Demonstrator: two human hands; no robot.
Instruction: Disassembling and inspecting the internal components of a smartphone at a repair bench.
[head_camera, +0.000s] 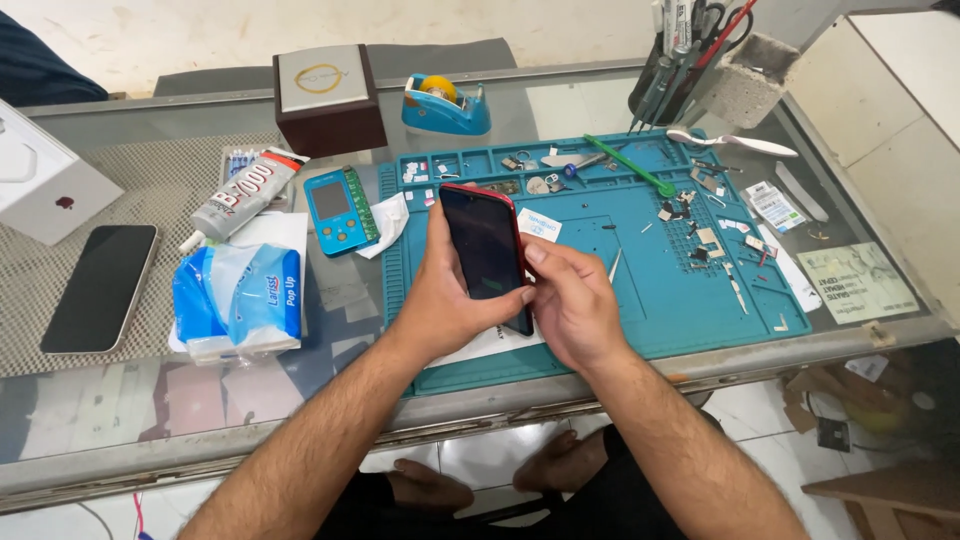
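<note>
A red-framed phone (484, 245) with a dark screen is held upright over the teal work mat (640, 260). My left hand (440, 295) wraps its left edge and lower end, thumb lying across the bottom of the screen. My right hand (570, 300) grips the phone's right edge, thumb pressed against the frame. A thin white tool (614, 265) pokes out from behind my right hand's fingers. A small white card (540, 224) lies on the mat just beside the phone.
On the glass table: a second phone (100, 288) face down at left, a tissue pack (238, 300), a glue tube (245, 195), a small blue device (335, 208), a brown box (328, 98), a tape dispenser (445, 105), a tool holder (680, 60), and a green tool (630, 165) with small parts on the mat.
</note>
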